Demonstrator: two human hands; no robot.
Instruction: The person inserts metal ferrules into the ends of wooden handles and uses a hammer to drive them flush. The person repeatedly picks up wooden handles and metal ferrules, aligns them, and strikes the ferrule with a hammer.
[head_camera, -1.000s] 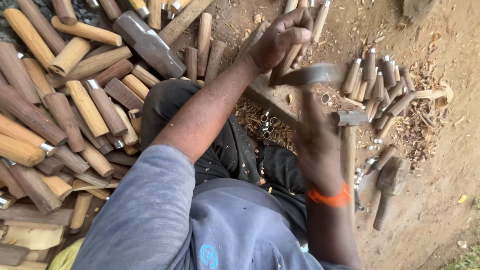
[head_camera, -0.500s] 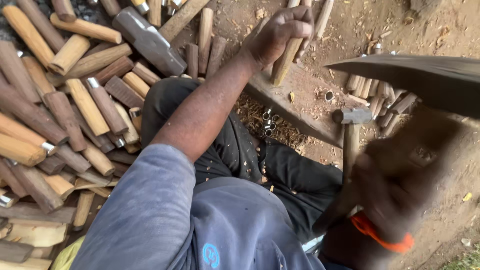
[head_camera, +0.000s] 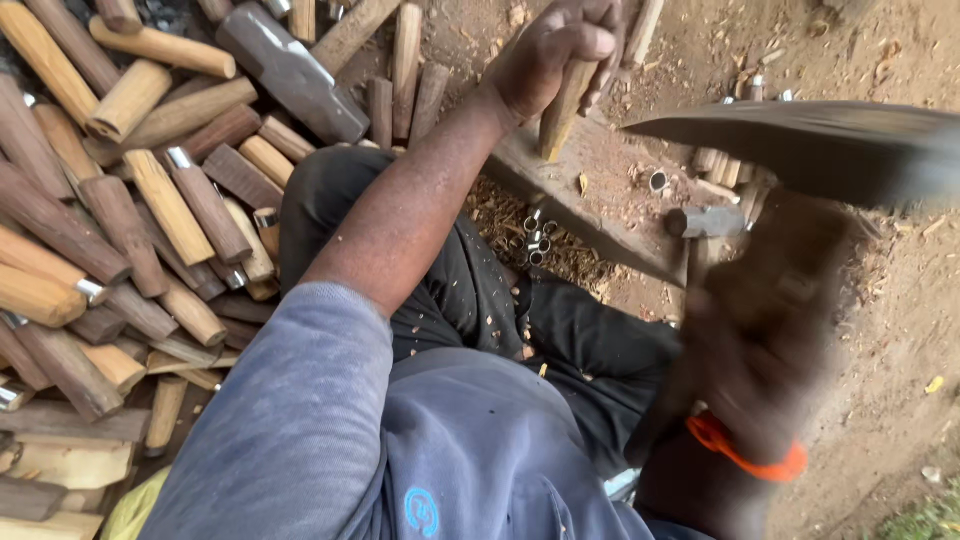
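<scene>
My left hand is stretched forward and closed around a short wooden stick, holding it upright on a dark wooden block on the ground. My right hand, blurred and with an orange band at the wrist, grips the handle of a broad dark blade raised close to the camera on the right. The blade hangs above and to the right of the stick, apart from it.
A big pile of cut wooden handles lies on the left, some with metal ferrules. A heavy hammer head rests on the pile. A small hammer and loose metal rings lie by the block. Wood chips cover the dirt.
The blade went from low by the stick to high and close to the camera. My right hand pulled back towards me. My left hand keeps the stick standing on the block.
</scene>
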